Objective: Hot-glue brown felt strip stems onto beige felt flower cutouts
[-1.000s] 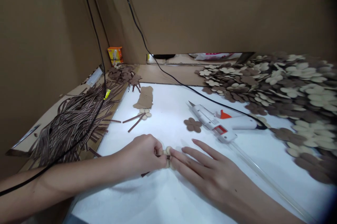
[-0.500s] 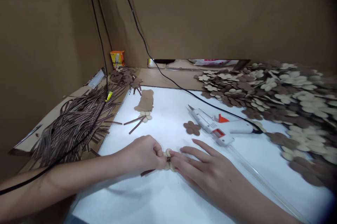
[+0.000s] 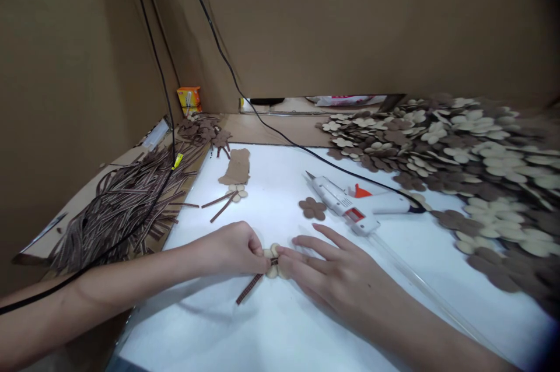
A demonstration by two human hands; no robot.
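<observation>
A cream felt flower (image 3: 273, 270) lies on the white board (image 3: 210, 325) between my hands. My left hand (image 3: 240, 249) is closed, its thumb and fingers pinching a brown stitched ribbon (image 3: 249, 289) at the flower's left side; one ribbon end sticks out toward the lower left. With thumb and index finger, my right hand (image 3: 328, 264) holds the flower's right edge, its other fingers spread. Behind them lie a brown flower (image 3: 312, 208) and a white glue gun (image 3: 345, 200). Another cream flower with ribbon tails (image 3: 237, 192) sits by a brown scrap (image 3: 237, 166).
Brown ribbons (image 3: 118, 203) are heaped at the left, with brown flowers (image 3: 201, 130) behind them. Many cream and brown flowers (image 3: 476, 156) fill the right side. A black cable (image 3: 280, 130) crosses to the glue gun. An orange box (image 3: 189, 100) stands at the back.
The view has shifted slightly. More of the ribbon end now shows below my left hand, pointing lower left. My right hand stays at the flower's right edge.
</observation>
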